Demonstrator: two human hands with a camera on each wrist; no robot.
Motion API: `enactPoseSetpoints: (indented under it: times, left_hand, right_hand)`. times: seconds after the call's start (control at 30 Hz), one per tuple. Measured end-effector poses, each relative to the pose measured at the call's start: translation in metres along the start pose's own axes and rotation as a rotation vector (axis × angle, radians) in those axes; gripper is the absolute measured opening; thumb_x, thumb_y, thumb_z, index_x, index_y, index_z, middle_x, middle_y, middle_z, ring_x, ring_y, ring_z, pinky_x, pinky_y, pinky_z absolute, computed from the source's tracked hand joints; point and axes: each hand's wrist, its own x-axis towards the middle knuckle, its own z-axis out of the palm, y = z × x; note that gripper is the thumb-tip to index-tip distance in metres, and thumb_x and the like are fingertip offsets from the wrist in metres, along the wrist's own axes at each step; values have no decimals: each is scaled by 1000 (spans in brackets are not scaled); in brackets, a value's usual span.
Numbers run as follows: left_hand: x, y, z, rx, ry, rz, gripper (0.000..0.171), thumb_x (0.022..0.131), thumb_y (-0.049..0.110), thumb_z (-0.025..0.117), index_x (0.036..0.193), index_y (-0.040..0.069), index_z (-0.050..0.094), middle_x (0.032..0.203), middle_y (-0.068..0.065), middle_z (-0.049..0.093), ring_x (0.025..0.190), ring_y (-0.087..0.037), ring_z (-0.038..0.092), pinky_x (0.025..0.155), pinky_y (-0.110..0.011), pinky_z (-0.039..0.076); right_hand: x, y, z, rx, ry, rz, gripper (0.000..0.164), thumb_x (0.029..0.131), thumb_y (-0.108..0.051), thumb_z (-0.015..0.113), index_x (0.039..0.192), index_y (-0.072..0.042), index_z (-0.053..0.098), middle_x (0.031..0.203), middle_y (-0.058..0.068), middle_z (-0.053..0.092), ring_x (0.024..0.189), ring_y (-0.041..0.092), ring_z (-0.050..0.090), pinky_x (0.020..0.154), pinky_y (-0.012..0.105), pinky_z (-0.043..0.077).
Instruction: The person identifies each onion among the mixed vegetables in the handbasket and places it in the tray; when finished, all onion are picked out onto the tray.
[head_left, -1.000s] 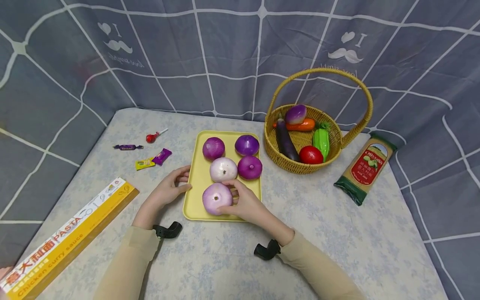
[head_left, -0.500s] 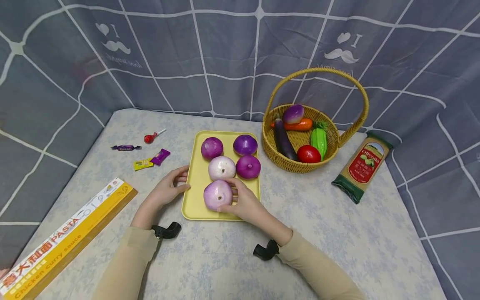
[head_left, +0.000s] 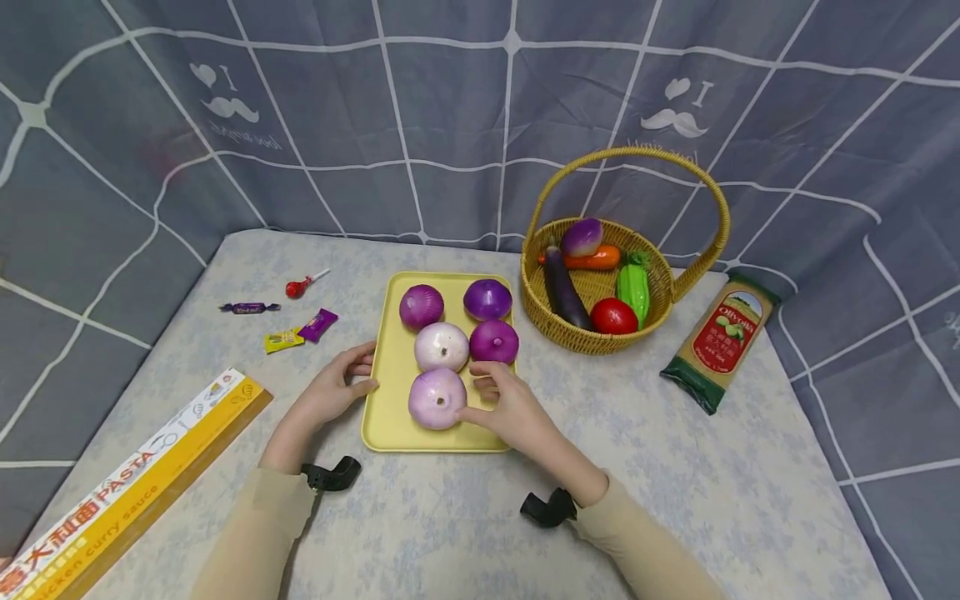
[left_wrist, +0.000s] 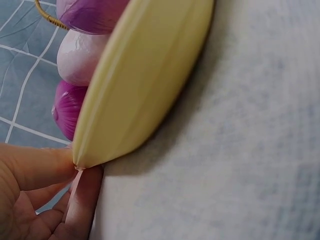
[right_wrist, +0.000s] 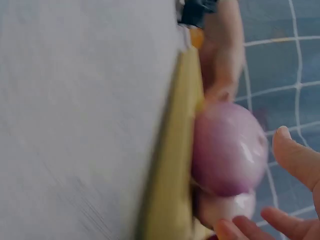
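A pale purple onion [head_left: 437, 399] sits at the near end of the yellow tray [head_left: 384, 432]. Behind it on the tray are a whitish onion [head_left: 442, 347] and several darker purple ones, such as the onion [head_left: 422, 307] at the far left. My left hand [head_left: 335, 390] pinches the tray's left edge; in the left wrist view the thumb [left_wrist: 42, 165] is above the rim and a finger below it. My right hand [head_left: 513, 410] is beside the near onion, fingers spread. The right wrist view shows a gap between that onion [right_wrist: 231, 150] and the thumb.
At the back right stands a wicker basket [head_left: 566, 335] with an eggplant, a carrot, a tomato and other vegetables. A green-ended pasta bag [head_left: 722, 343] lies to its right. Wrapped candies [head_left: 283, 340], a lollipop [head_left: 297, 288] and a long pasta box [head_left: 135, 492] lie at left.
My right hand has let go of the near onion and drawn slightly to the right, its fingers spreading. The left hand keeps its place on the tray edge.
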Motion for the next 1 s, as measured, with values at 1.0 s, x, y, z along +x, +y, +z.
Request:
enactPoseSetpoints:
  times: [1.0]
  left_hand:
    - [0,-4,2,-8,10,24,65,97,8,59,154,3,29,136,-21,50,122,-35,51,106,-50,39]
  right_hand:
    - [96,-10,-177,-5,605,96,43,95,-39,63,124,-7,63,118,7,63,107,16,58,89,26,47]
